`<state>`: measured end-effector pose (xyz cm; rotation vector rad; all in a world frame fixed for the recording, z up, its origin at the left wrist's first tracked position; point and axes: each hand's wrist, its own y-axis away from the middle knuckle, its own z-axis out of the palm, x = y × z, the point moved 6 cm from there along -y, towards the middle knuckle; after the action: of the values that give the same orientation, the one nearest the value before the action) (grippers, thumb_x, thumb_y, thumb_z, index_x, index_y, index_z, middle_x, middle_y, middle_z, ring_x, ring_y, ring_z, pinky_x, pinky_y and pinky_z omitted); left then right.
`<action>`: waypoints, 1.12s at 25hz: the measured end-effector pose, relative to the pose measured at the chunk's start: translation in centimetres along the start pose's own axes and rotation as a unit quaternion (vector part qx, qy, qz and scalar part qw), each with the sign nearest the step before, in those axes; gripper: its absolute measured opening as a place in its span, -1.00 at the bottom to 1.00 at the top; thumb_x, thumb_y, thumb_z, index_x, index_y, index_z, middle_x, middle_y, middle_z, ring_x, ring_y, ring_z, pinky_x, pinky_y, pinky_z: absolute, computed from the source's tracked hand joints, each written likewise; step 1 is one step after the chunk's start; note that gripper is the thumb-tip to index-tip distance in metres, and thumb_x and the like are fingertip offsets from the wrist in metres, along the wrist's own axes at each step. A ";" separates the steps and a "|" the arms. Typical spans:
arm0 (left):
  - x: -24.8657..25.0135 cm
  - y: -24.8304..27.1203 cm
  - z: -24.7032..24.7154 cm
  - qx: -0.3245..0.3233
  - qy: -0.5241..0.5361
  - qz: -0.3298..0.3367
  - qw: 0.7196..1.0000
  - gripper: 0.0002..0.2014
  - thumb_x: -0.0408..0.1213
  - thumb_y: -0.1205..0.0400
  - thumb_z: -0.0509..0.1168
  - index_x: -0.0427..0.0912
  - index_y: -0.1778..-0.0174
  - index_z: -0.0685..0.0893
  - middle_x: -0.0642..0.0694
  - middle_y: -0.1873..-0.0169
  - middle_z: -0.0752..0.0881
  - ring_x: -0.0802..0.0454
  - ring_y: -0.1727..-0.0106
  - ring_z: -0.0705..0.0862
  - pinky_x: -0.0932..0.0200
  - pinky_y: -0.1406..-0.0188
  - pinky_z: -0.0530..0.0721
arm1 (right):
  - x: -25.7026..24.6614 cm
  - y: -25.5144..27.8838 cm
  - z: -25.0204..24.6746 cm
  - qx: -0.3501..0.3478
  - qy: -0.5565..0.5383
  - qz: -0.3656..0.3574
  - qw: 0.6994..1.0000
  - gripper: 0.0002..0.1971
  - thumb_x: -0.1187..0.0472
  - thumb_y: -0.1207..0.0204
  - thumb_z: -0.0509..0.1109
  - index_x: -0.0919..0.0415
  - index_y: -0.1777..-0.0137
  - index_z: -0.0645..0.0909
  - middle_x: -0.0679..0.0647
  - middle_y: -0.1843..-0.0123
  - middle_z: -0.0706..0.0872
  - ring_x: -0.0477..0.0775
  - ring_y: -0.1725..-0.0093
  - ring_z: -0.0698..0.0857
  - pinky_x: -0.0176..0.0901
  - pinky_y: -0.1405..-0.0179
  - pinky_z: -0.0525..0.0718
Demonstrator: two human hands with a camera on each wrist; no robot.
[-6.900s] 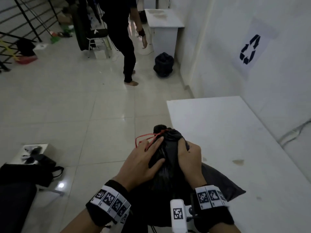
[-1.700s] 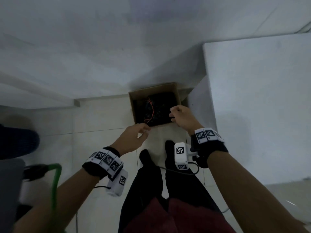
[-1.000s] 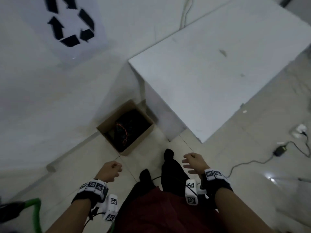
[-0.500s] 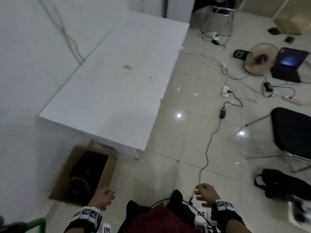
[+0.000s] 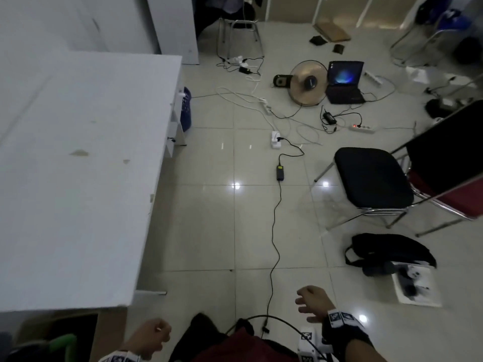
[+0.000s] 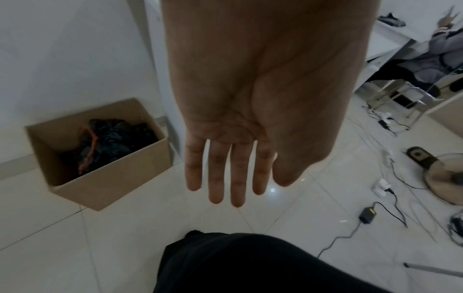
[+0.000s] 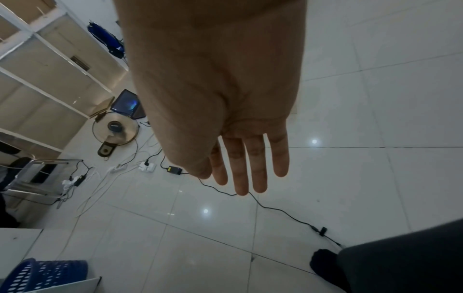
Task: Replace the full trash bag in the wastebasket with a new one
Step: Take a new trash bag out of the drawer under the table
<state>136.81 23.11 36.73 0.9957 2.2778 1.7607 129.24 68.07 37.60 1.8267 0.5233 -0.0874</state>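
Observation:
The full black trash bag (image 6: pixel 112 142) with its red drawstring lies inside a cardboard box (image 6: pixel 100 178) on the floor by the wall, to the left of my left hand. In the head view only a corner of the box (image 5: pixel 60 327) shows under the white table's near end. The blue perforated wastebasket (image 5: pixel 186 108) stands on the floor at the table's far end; its rim (image 7: pixel 45 275) shows low in the right wrist view. My left hand (image 6: pixel 238 190) and right hand (image 7: pixel 240 182) hang empty with fingers relaxed, low beside my legs (image 5: pixel 151 335) (image 5: pixel 311 301).
A long white table (image 5: pixel 78 165) fills the left side. A black cable (image 5: pixel 274 231) with a power adapter runs across the tiles ahead. A black chair (image 5: pixel 373 178) and black bag (image 5: pixel 386 249) sit right. A fan (image 5: pixel 308 83), laptop (image 5: pixel 345 79) and power strips lie farther off.
The bag went from my hands into the cardboard box. Both hands have come away from the box and dropped to my sides. The head view has swung from the box toward the room.

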 end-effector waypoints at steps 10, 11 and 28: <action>18.6 -8.5 -6.1 -0.025 -0.058 0.051 0.997 -0.85 -0.22 -0.75 0.17 -0.16 0.10 0.54 -0.12 0.18 0.70 0.08 0.41 0.56 0.36 0.59 0.43 | -7.8 -5.8 -3.0 0.021 0.023 0.018 0.999 -0.80 0.18 -0.68 0.24 0.28 -0.07 0.64 0.21 0.15 0.74 0.12 0.31 0.58 -0.22 0.34 0.39; 21.0 -9.6 -7.6 -0.019 -0.065 0.056 0.996 -0.86 -0.22 -0.75 0.18 -0.17 0.08 0.54 -0.13 0.14 0.70 0.09 0.37 0.59 0.36 0.58 0.45 | -8.4 -6.0 -3.5 0.027 0.019 0.033 0.999 -0.79 0.18 -0.68 0.25 0.29 -0.08 0.64 0.22 0.14 0.75 0.12 0.31 0.59 -0.23 0.33 0.41; 35.1 -22.9 -20.7 0.061 -0.004 0.011 0.998 -0.81 -0.38 -0.69 0.27 -0.27 0.25 0.56 -0.13 0.49 0.66 0.15 0.70 0.49 0.38 0.77 0.37 | -37.0 -13.5 -5.9 -0.005 -0.039 -0.030 0.999 -0.75 0.00 -0.65 0.35 0.15 -0.16 0.65 0.09 -0.08 0.80 0.12 0.02 0.76 -0.11 0.13 0.60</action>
<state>90.16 22.16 33.84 1.0496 2.4046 1.6386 89.52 65.22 39.33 1.7904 0.5225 -0.1963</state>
